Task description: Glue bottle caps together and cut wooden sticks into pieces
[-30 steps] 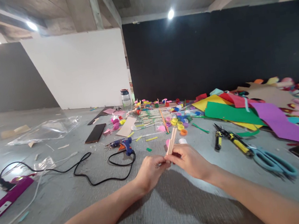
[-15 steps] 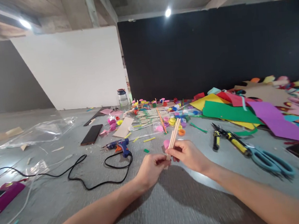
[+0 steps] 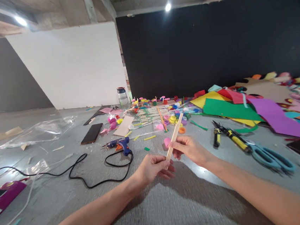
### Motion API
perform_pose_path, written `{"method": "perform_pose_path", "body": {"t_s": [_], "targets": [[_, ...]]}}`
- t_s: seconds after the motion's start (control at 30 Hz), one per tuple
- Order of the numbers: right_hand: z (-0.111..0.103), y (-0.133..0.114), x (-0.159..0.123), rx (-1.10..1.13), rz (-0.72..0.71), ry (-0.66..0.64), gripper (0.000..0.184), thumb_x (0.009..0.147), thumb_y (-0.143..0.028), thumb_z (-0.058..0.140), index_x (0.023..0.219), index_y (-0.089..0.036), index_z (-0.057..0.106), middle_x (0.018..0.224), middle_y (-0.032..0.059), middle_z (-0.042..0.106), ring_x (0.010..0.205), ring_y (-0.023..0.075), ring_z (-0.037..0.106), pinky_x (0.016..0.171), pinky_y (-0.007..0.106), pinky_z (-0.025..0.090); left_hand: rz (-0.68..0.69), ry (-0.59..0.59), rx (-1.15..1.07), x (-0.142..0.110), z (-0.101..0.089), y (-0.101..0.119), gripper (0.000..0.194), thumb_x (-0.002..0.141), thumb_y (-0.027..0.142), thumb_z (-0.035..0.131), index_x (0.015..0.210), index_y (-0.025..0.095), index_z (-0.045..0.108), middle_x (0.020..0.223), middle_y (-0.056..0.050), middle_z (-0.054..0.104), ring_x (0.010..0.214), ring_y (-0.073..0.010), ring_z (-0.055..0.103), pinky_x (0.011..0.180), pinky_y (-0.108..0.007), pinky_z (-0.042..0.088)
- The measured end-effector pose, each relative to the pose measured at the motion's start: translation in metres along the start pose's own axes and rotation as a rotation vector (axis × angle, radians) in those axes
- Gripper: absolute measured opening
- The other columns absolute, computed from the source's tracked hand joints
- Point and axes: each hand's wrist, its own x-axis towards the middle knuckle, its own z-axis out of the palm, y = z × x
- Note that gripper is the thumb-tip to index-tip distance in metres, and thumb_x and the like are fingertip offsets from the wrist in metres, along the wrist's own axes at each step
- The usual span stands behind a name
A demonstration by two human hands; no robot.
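Observation:
A small bundle of pale wooden sticks point(image 3: 177, 127) slants up and away from me, above the grey surface. My right hand point(image 3: 189, 150) pinches the bundle around its middle between thumb and fingers. At the lower end, my left hand point(image 3: 151, 168) has its thumb against the sticks, with its other fingers extended behind them. A pink round piece point(image 3: 167, 142) lies just beyond the sticks, partly covered by them. Left of my hands rests a blue and orange glue gun point(image 3: 120, 144) with a black cord.
Coloured caps and small craft pieces point(image 3: 150, 114) spread across the back. Pliers point(image 3: 232, 138), blue-handled scissors point(image 3: 269, 155) and coloured sheets point(image 3: 232, 111) lie at right. Leftward are a dark phone point(image 3: 92, 133), a clear plastic bag point(image 3: 40, 132) and a purple power strip point(image 3: 8, 198).
The left fingers have loosened and spread out behind the sticks' lower end. The bundle has tilted slightly more to the right, with the right hand still on it and moved slightly rightward.

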Motion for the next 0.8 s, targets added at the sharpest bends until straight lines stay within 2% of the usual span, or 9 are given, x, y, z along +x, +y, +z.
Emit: {"method": "perform_pose_path", "body": {"t_s": [0.13, 0.3, 0.8], "targets": [[-0.0011, 0.0009, -0.0005, -0.004, 0.004, 0.001, 0.039, 0.077, -0.056, 0.074, 0.072, -0.018, 0.066, 0.059, 0.0013, 0.065, 0.052, 0.0127, 0.058, 0.049, 0.027, 0.047, 0.017, -0.003, 0.027, -0.003, 0.0022, 0.0028, 0.047, 0.076, 0.055, 0.073, 0.088, 0.01, 0.075, 0.086, -0.013, 0.076, 0.073, -0.019, 0.072, 0.067, -0.03, 0.054], [-0.0008, 0.0008, 0.0002, -0.021, 0.017, 0.019, 0.038, 0.077, -0.055, 0.073, 0.071, -0.018, 0.066, 0.062, 0.0019, 0.067, 0.05, 0.0119, 0.056, 0.048, 0.027, 0.045, 0.116, 0.013, 0.094, -0.0012, 0.0003, 0.0032, 0.043, 0.081, 0.05, 0.07, 0.101, 0.012, 0.076, 0.089, -0.012, 0.076, 0.081, -0.0203, 0.071, 0.066, -0.028, 0.054], [0.0047, 0.0036, 0.0006, -0.07, 0.045, 0.036, 0.038, 0.076, -0.055, 0.073, 0.067, -0.019, 0.064, 0.057, 0.0011, 0.065, 0.047, 0.0112, 0.055, 0.044, 0.025, 0.044, 0.026, 0.011, 0.018, 0.0013, 0.0013, 0.0013, 0.042, 0.073, 0.048, 0.078, 0.092, 0.011, 0.073, 0.08, -0.009, 0.074, 0.07, -0.0175, 0.07, 0.063, -0.028, 0.054]]}}
